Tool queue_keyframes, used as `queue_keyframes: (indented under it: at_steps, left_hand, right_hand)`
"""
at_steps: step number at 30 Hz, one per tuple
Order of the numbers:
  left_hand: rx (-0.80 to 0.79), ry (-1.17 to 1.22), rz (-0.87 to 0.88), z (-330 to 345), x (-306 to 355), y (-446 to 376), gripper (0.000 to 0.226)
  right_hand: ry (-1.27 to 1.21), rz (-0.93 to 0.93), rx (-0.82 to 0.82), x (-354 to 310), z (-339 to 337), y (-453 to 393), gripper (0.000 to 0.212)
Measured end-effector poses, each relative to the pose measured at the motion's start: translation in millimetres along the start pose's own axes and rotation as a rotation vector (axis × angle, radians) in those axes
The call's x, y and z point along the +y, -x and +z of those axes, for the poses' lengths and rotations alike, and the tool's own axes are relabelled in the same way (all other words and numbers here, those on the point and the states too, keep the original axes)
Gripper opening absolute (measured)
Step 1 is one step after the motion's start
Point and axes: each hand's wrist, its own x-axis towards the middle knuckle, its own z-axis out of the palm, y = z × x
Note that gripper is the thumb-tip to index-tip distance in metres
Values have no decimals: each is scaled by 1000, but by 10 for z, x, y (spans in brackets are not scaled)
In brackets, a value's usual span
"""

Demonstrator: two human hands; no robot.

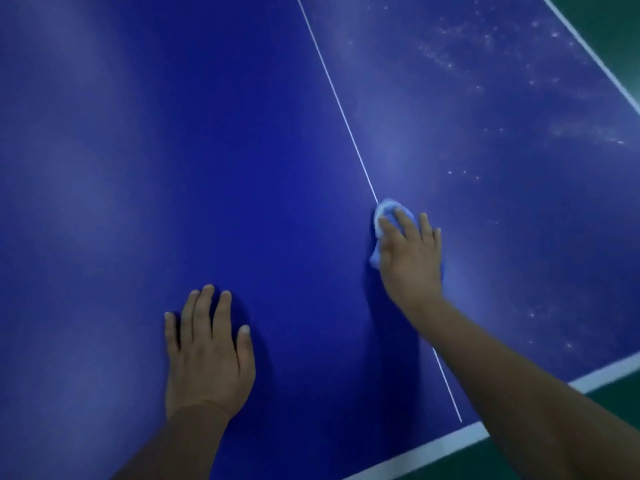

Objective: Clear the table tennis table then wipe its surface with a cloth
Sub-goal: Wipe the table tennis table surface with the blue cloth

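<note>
Blue table [173,133] is cleared; right hand [412,258] presses cloth [382,211] flat, left hand [207,355] open; white specks [485,64] remain at one o'clock.

Dark green floor [616,15] beyond the far corner, same green below the near edge, dim light

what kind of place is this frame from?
Probably an indoor table tennis hall or sports room. A blue table with a white centre line and white edge band, green floor beyond. The right hand presses a cloth; the left hand lies flat.
</note>
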Motion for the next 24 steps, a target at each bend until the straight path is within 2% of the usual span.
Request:
queue_keyframes:
  at_steps: [1,3,5,7,9,11,14,15,16,18,19,20,21,24]
  left_hand:
    - [0,0,-1,-9,6,-1,65]
    - [-3,3,-5,-19,4,-1,65]
    - [0,-6,-2,1,2,-14,64]
    - [-1,-13,-4,18,2,-23,63]
    - [7,-7,-2,18,-8,-29,63]
    - [17,1,8,18,-4,-34,62]
    - [5,7,9,3,4,-38,63]
    - [-1,3,8,-1,7,-36,64]
    - [-5,-1,9,-2,5,-34,64]
    - [-7,-2,12,-2,0,-36,64]
    - [-7,-3,11,-4,-2,-41,64]
    - [-9,-6,11,-4,-2,-42,64]
    - [-10,-7,11,-2,1,-42,65]
    - [-16,7,3,-5,12,-34,66]
  right_hand:
    - [-20,-22,42,-90,47,33,45]
    - [-39,-299,50,-446,206,216,49]
    - [-72,-609,-11,-773,330,263,49]
    - [-59,-740,-7,-941,305,-94,46]
    - [26,-641,-1,-918,245,-589,52]
    - [142,-404,50,-657,156,-1072,54]
    - [5,6,96,-410,29,-1261,48]
    - [6,5,104,-494,52,-1134,49]
    - [30,-115,115,-603,118,-952,52]
    - [37,-510,65,-783,223,-494,52]
    - [34,-649,24,-760,226,-349,49]
    - [47,-704,6,-630,175,-387,49]
    - [80,-666,15,-432,98,-541,51]
    - [202,-340,65,337,-121,-1134,50]
